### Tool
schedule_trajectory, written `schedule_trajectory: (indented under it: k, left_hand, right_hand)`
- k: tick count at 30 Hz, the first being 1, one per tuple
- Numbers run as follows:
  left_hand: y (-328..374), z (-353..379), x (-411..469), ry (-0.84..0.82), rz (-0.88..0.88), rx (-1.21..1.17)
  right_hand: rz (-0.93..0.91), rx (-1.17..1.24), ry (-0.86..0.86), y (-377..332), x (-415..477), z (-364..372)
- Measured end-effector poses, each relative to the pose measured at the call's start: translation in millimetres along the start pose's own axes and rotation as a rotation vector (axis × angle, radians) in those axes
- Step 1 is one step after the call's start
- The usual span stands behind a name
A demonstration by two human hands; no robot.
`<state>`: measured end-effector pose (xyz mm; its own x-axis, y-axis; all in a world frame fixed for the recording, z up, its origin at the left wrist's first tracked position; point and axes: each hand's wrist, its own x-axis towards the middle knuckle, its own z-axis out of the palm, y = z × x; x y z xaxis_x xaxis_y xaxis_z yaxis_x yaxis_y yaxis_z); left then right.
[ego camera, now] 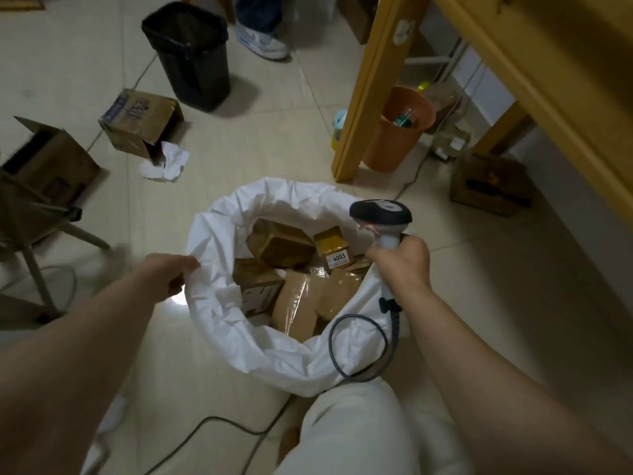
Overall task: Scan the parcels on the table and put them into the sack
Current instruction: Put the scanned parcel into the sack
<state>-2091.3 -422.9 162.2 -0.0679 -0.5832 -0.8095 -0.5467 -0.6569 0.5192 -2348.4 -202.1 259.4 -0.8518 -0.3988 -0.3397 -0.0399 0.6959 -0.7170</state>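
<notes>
A white sack (219,303) stands open on the floor in front of me. Inside lie several brown cardboard parcels (279,246), one small box with a white label reading 4003 (337,257), and a large taped parcel (308,303) toward the front. My left hand (168,272) pinches the sack's left rim and holds it open. My right hand (402,265) grips the handle of a barcode scanner (380,214) over the sack's right rim; its dark head points away from me. The scanner's coiled cable (359,344) loops down over the sack's front edge.
A yellow wooden table (531,80) rises at right, its leg (370,97) just behind the sack. An orange bucket (397,128) and boxes sit under it. A black bin (191,53), open cartons (140,121), a folding chair (37,214) and another person's shoe (263,41) stand farther back and left.
</notes>
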Motion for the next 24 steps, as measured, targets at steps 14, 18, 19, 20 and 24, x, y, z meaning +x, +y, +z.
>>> schedule_trajectory:
  k: [14,18,19,20,24]
  left_hand:
    - [50,-16,-73,-0.319,0.074,0.352]
    - [10,-35,-39,0.274,0.193,0.794]
    - [5,-38,-35,0.314,0.194,0.841]
    - [3,-38,-34,0.337,0.190,0.864]
    - [19,-29,-34,0.441,0.252,0.668]
  right_hand:
    - [-0.114,0.131,-0.017,-49,4,-19]
    - [0.060,-0.025,-0.055,-13,3,-14]
    - [0.069,-0.043,-0.043,-7,3,-16]
    - [0.070,-0.046,-0.038,-7,3,-18]
    - [-0.001,0.143,-0.098,-39,6,-24]
